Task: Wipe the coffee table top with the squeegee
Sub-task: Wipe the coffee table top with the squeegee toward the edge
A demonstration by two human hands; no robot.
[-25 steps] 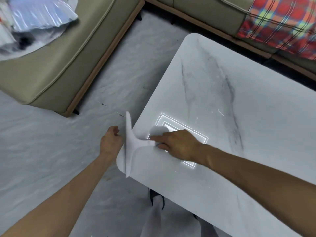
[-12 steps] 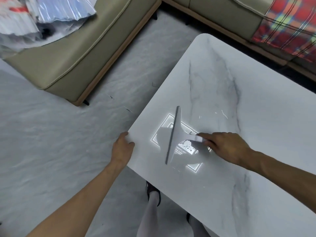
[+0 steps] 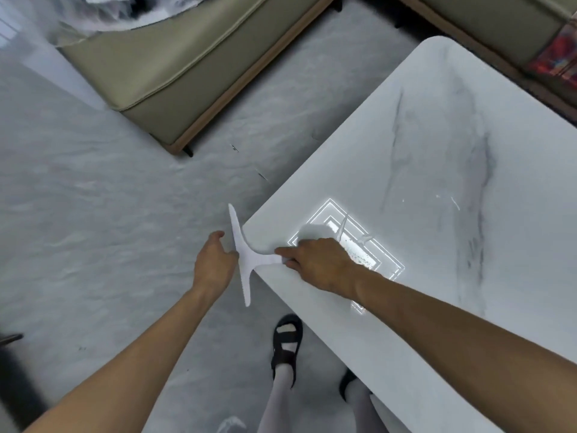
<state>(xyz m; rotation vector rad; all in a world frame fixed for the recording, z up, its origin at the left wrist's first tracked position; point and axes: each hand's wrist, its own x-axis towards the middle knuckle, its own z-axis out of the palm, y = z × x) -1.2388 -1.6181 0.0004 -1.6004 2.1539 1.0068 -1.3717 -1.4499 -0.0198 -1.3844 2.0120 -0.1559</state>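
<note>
A white T-shaped squeegee [image 3: 246, 257] hangs over the near left edge of the white marble coffee table [image 3: 437, 170]. Its blade stands off the table, just past the edge. My right hand [image 3: 315, 264] grips the squeegee's handle on the tabletop. My left hand [image 3: 214, 264] is cupped, empty, just off the table edge, right beside the blade. A bright square reflection with small crumbs [image 3: 359, 254] lies on the tabletop behind my right hand.
An olive sofa [image 3: 175, 73] stands at the upper left, with plastic bags [image 3: 131, 14] on it. Another sofa section with a plaid cloth [image 3: 559, 54] runs along the top right. My sandalled feet [image 3: 285, 342] stand on the grey floor below the table edge.
My right hand has drawn the squeegee from the middle of the reflection leftward to the table edge, so the blade is now past the edge. The left hand has stayed cupped at that edge.
</note>
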